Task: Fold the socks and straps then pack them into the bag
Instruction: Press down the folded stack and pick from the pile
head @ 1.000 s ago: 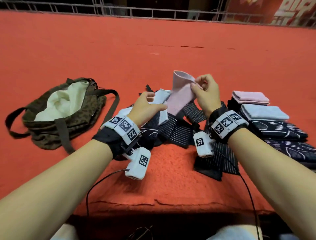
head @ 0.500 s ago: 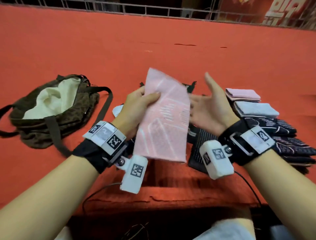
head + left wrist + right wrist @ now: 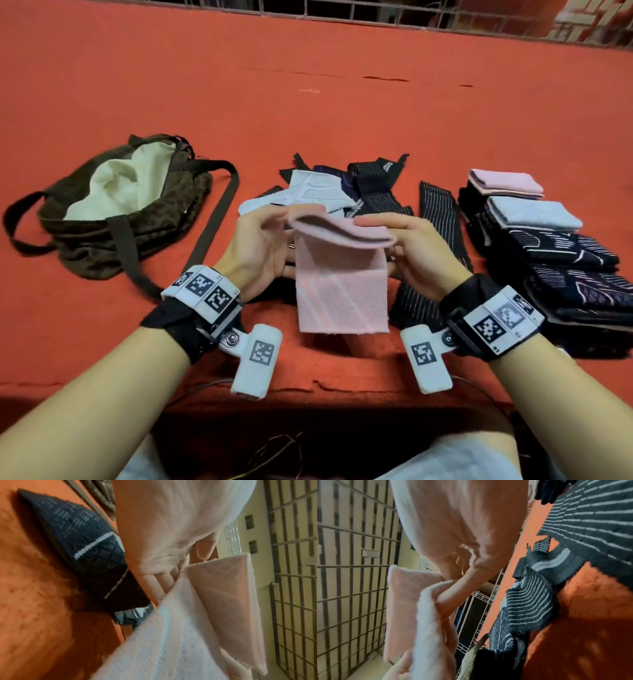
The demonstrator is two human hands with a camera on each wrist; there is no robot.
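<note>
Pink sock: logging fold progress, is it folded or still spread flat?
Half folded: pink sock bends over between left hand and right hand, lower part hanging.

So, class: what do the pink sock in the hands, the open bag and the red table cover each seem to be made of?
Pink sock: soft knitted fabric, likely cotton blend; fuzzy surface, woven pale lines, bends limply.
Bag: dark patterned cloth, matte, with a cream fabric lining and webbing straps; it slumps.
Table cover: red felt-like or napped cloth, probably; fuzzy, matte, frayed front edge.
</note>
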